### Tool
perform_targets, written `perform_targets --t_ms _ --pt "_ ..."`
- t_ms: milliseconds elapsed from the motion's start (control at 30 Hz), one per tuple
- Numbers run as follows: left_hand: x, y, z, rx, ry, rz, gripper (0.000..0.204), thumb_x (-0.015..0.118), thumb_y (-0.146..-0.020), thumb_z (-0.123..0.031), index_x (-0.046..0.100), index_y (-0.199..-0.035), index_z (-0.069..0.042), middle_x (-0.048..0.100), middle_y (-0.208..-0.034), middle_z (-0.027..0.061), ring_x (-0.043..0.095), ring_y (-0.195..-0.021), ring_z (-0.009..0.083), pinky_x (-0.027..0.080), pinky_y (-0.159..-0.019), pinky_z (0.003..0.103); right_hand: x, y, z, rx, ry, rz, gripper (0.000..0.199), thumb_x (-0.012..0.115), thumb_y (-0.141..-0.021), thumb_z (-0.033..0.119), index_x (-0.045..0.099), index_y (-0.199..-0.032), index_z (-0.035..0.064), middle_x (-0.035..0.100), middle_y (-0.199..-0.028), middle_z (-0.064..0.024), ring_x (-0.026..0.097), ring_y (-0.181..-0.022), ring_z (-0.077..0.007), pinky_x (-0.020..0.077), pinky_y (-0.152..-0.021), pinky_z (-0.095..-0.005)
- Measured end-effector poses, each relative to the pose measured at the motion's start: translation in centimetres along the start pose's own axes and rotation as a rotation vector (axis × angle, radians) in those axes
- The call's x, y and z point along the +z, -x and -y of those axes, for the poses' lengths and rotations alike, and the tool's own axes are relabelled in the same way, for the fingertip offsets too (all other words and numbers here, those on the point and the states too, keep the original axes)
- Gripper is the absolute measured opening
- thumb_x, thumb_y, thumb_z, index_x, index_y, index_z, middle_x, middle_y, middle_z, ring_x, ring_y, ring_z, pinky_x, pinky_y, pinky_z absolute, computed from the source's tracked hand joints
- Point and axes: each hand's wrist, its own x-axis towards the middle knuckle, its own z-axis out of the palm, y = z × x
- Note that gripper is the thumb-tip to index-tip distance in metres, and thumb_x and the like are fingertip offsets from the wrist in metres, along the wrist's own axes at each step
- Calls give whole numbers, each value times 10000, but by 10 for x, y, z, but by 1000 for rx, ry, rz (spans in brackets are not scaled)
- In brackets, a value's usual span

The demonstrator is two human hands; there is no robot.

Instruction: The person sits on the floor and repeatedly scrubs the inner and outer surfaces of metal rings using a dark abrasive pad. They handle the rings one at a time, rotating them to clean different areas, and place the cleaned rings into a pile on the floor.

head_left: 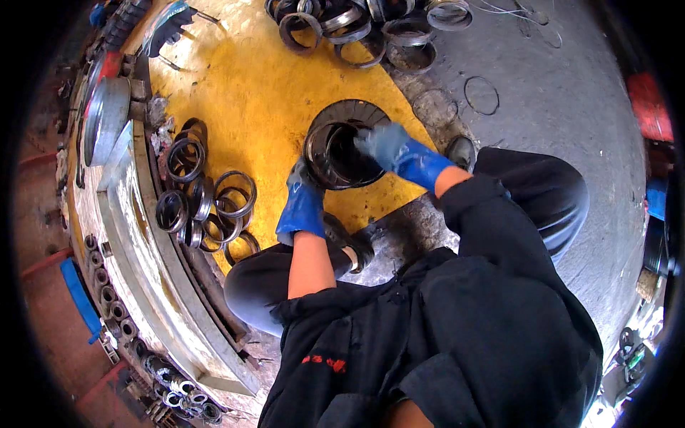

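A black, shiny, hollow round part [321,153] with a wide ribbed rim stands between my knees, its dark opening facing me. My left hand [302,187], in a blue glove with a grey palm, is closed at the part's near left side; some of its fingers are hidden. Over the right side of the opening is my right hand [389,146], gloved the same way. Motion smears its fingers, so their shape and anything in them cannot be made out.
Dark metal rings [203,203] lie heaped to the left on a yellow sheet [235,93]. More rings [357,32] are piled at the far side. A thin wire ring [481,95] lies on the grey floor. A pale metal beam [153,264] runs along the left.
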Motion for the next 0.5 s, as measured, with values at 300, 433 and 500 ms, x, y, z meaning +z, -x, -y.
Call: perform_targets --t_ms 300,433,500 --pt "4 -20 18 6 -78 -99 448 391 -1013 -376 514 -1334 -90 586 -1288 139 578 -1141 331 493 -952 469 42 4 0 306 -32 -147 571 544 -821 185 468 -1386 151 529 -1376 -92 603 -1084 -301 528 -794 -420" --pt "-62 -44 7 464 -880 86 453 451 -982 -377 527 -1325 -92 601 -1268 134 589 -1130 300 497 -928 411 31 13 55 399 -223 -42 494 489 -858 164 499 -1352 144 573 -1280 -115 635 -984 -317 526 -731 -488" --pt "-35 -26 17 518 -1112 142 431 429 -988 -337 550 -1302 -66 613 -1245 131 592 -1108 279 499 -920 389 32 22 64 555 -429 -26 395 552 -846 200 596 -1234 146 641 -1158 -143 655 -935 -337 529 -734 -498"
